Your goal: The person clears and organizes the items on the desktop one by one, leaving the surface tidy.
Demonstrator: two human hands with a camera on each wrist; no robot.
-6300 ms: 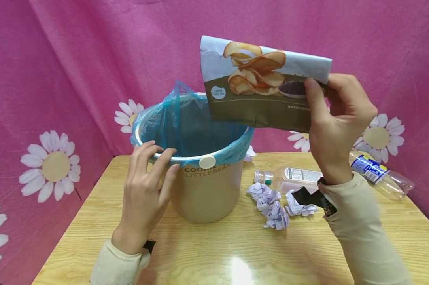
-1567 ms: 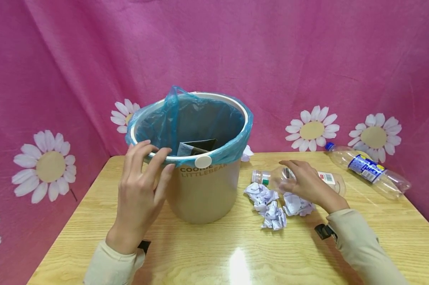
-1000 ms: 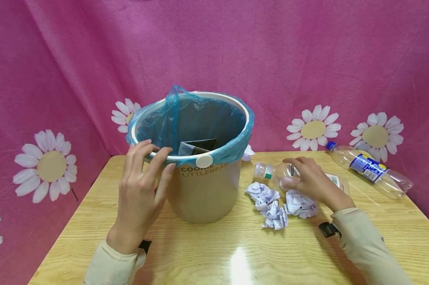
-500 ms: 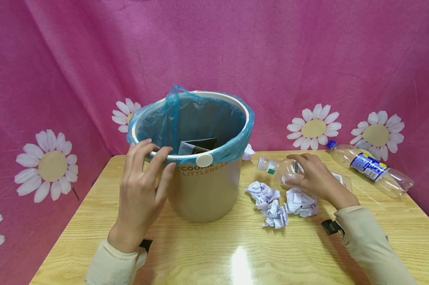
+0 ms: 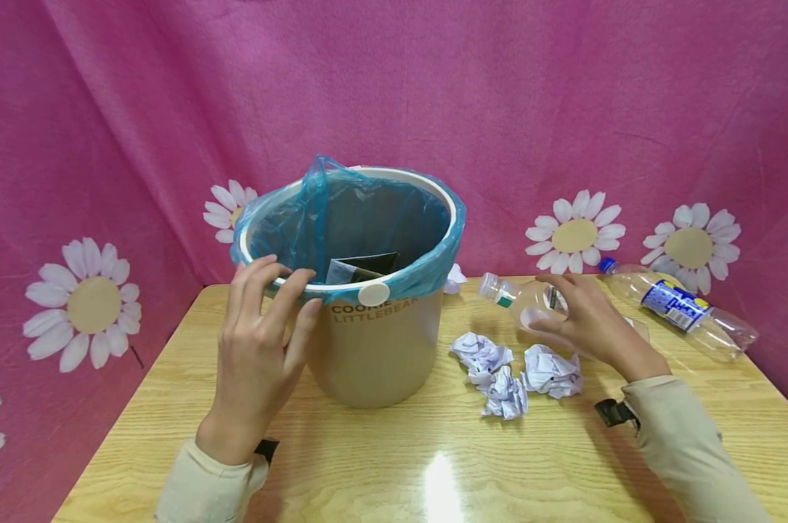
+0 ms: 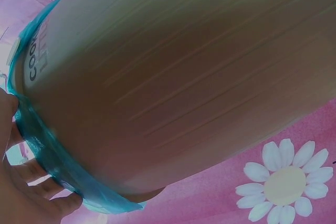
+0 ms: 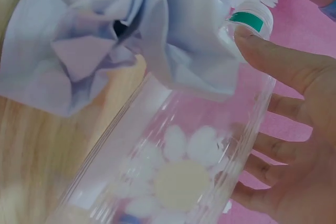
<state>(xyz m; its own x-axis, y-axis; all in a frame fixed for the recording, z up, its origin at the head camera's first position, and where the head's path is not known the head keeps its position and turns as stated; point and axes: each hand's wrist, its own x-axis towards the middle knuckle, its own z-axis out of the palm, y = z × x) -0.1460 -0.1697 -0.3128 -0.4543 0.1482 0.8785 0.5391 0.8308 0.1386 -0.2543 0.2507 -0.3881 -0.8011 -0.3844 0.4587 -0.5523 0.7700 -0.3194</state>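
Note:
A beige trash bin with a white rim is lined with a blue plastic bag. My left hand holds the bin's near-left rim, fingers bent over the edge; the left wrist view shows fingers against the blue bag. My right hand grips a clear plastic bottle, thumb on the near side and fingers on the far side. The bottle's capless neck is raised off the table. Inside the bin, the top of a snack packet shows.
Several crumpled paper balls lie on the wooden table between bin and right hand. One more white piece peeks out behind the bin. A blue-capped bottle lies at the back right, near the pink curtain.
The snack packet, earlier in my right hand, is now in the bin. My right hand has since taken hold of the clear bottle, lifted its neck and shifted slightly right. The left hand stays put.

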